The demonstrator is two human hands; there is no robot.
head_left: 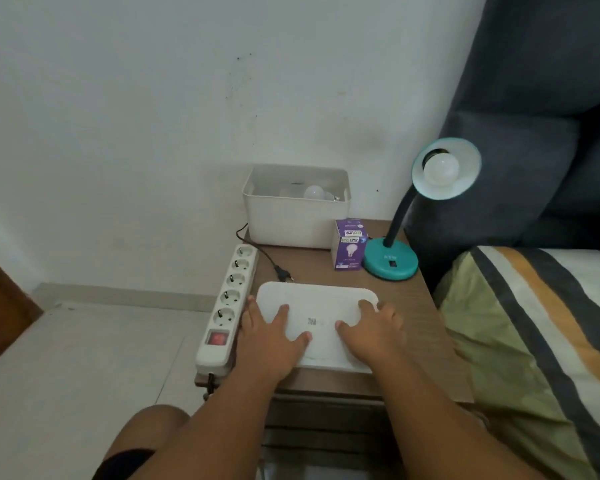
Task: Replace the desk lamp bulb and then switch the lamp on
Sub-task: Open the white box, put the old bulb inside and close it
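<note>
Up close, both hands lie flat on a white lid at the front of the bedside table. The left hand and right hand are apart, fingers spread and fairly straight, pressing on the lid rather than gripping it. Just left of them a power strip runs along the table edge, all its sockets vacant. The lamp's plug lies loose on the wood beyond the lid, so the lamp looks unpowered.

Farther back, a purple bulb box stands just beside the teal lamp base. The gooseneck rises to the shade, where a bulb sits in the socket, unlit. Against the wall, the open white bin holds a few loose bulbs.

I judge the task to be at an early stage. I cannot tell whether the fitted bulb is old or new. At the least, plugging in and switching on remain, and probably the swap itself.
</note>
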